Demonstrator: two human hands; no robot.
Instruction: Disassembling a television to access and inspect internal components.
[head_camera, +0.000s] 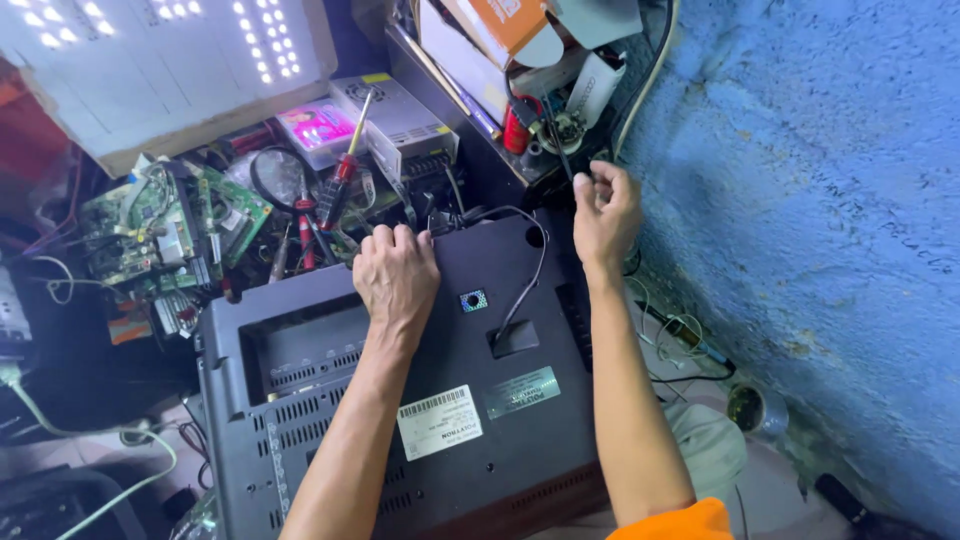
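A dark grey television back cover (300, 400) lies face down in front of me, with vent slots and two labels. My left hand (397, 277) rests knuckles up on its far edge, fingers curled over the rim. A thin black cable (530, 275) comes out of a recess in the cover and loops up to the right. My right hand (604, 213) is raised beyond the cover's far right corner, pinching the end of that cable between fingers and thumb.
Green circuit boards (160, 225) lie at the left. A red-handled screwdriver (345, 170), a magnifying glass (280, 178) and a metal power supply box (400, 125) crowd the back. A lit LED panel (150, 60) leans top left. The blue wall (800, 200) stands close on the right.
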